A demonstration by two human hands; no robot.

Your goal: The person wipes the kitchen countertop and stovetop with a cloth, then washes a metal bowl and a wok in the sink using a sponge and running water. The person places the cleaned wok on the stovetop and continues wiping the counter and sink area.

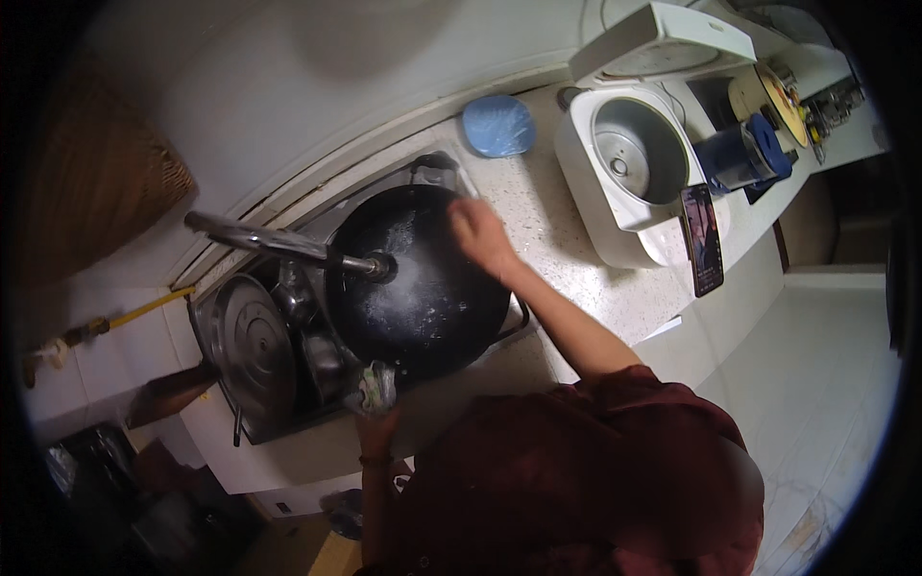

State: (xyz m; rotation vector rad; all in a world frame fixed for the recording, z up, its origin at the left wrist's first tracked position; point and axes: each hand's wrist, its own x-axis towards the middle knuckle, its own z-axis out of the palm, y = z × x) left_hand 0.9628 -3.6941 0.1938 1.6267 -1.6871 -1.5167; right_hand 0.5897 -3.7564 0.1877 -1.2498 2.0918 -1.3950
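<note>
A black wok (446,309) lies in the right part of a steel sink, beneath the chrome faucet (288,248). Whitish patches, possibly water or suds, show on its dark surface. My right hand (479,234) is at the wok's upper right edge, fingers curled; whether it grips the rim is not clear. My left hand (378,425) is at the near left edge of the wok, by a crumpled bundle (374,389) in clear and green-white wrapping or cloth, which it seems to hold. The fingers there are mostly covered.
Left in the sink (248,435) are a round metal lid (256,345) and metal bowls (324,360). An open white rice cooker (641,151), a blue plastic lid or dish (498,126), a phone (702,241) and a blue-lidded jug (742,155) stand along the counter. A woven basket (108,194) hangs at left.
</note>
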